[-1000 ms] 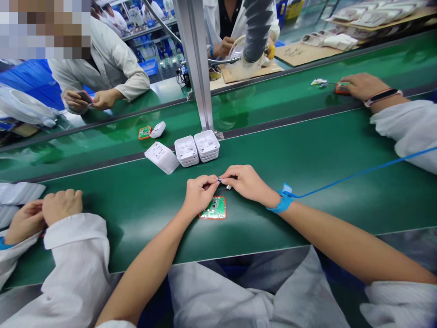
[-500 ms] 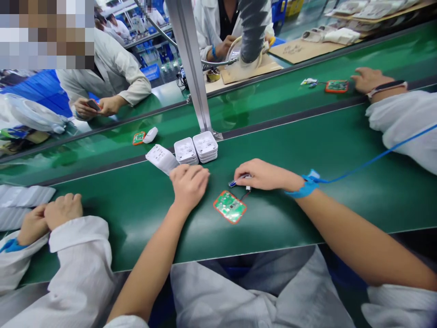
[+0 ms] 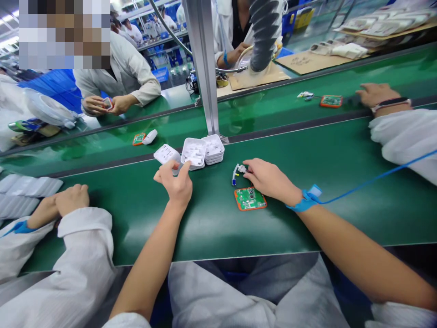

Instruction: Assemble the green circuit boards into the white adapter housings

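Observation:
My left hand (image 3: pixel 175 182) is at the stacked white plastic shells, thumb and forefinger closed on the near corner of a square shell (image 3: pixel 193 151), which looks tilted over its stack. My right hand (image 3: pixel 268 177), wearing a blue wrist strap (image 3: pixel 305 200), pinches the small white connector part (image 3: pixel 242 168) of a wire lead. A short white piece with a blue end (image 3: pixel 234 181) hangs beside it. Just below my right hand, a green circuit board (image 3: pixel 251 199) with an orange rim lies flat on the green belt.
More shells (image 3: pixel 215 149) stand beside a metal post (image 3: pixel 205 68). Left of them lies another white casing (image 3: pixel 166 154). On the far belt are a board with a white part (image 3: pixel 139 139) and a wired board (image 3: pixel 331 101). Co-workers' hands (image 3: pixel 71 200) rest at left; another hand (image 3: pixel 378 95) is at right.
My left hand has shifted to the shells and taken hold of one, which now tilts. The circuit board has turned and lies nearer my right hand. The wire lead's parts show more clearly.

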A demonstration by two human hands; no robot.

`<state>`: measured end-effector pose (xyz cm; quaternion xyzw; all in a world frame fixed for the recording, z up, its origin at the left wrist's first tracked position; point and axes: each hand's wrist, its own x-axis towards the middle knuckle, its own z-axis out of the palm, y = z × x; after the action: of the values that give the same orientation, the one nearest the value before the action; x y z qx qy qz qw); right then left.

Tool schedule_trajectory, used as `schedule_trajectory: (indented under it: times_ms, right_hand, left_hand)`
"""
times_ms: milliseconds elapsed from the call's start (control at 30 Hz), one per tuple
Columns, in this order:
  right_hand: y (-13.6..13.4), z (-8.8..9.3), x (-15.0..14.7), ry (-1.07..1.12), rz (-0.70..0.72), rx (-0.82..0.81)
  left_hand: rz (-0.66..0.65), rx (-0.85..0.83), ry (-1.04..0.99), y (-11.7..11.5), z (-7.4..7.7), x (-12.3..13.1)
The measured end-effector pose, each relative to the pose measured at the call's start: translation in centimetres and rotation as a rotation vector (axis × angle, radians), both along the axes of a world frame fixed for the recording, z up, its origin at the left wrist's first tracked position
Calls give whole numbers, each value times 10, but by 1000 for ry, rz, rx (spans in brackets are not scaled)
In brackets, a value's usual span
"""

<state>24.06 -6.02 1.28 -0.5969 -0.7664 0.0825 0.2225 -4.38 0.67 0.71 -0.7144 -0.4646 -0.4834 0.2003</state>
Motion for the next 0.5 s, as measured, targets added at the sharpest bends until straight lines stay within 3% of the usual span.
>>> schedule_trajectory:
  times_ms: [133, 267, 400, 500]
  right_hand:
    - [-6, 13, -11, 385, 189, 186]
    - [-12, 22, -19, 588, 170, 160]
    - [-10, 26, -10, 637, 61, 95]
    - [-11, 34, -1, 493, 33, 124]
  left_hand:
    - [-191, -48, 23, -12, 5, 3]
    - [-337, -92, 262, -33, 6, 16]
    - [-544, -125, 434, -54, 6, 30]
    - [-629, -247, 519, -64, 5, 41]
